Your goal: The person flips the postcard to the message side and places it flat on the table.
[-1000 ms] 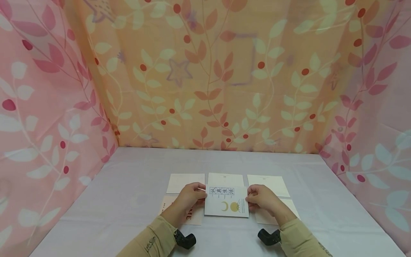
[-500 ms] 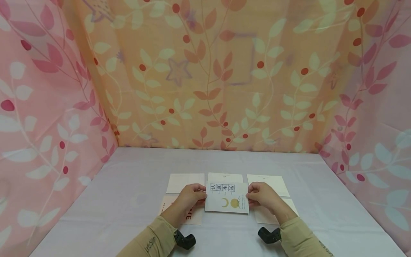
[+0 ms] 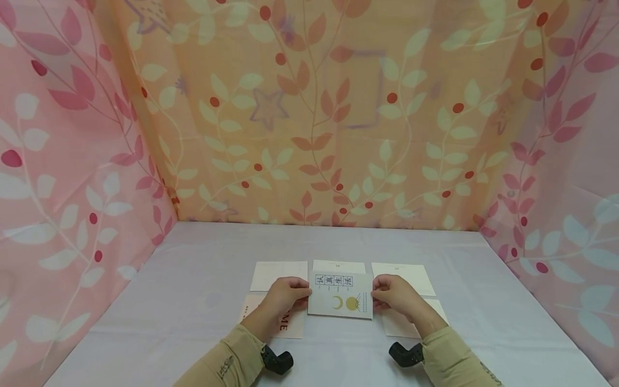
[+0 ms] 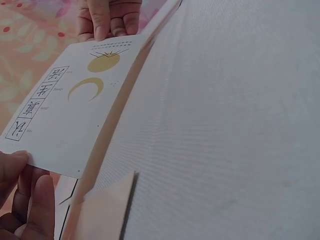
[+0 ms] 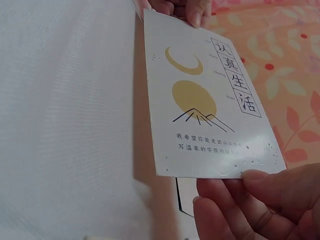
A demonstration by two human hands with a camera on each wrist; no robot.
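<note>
A white card (image 3: 340,308) with boxed Chinese characters, a gold crescent and a gold disc is held up in front of me, above the table. My left hand (image 3: 282,302) pinches its left edge between thumb and fingers. At the opposite edge, my right hand (image 3: 403,302) pinches it likewise. In the right wrist view, the thumb lies on the printed face of the card (image 5: 187,145), with the fingers behind and below. Under my left forearm lies a pinkish card with red letters (image 3: 292,326). Another pale card (image 3: 401,326) is partly covered by my right hand.
Behind the hands, a row of pale cards lies flat: one at left (image 3: 279,271), one in the middle (image 3: 339,265), one at right (image 3: 403,277). All are on a white cloth-covered table (image 3: 159,317). Patterned curtains (image 3: 309,118) enclose the back and sides.
The held card has risen slightly and shifted a little away from me. Both hands keep their pinch on its side edges; the cards on the table stay put.
</note>
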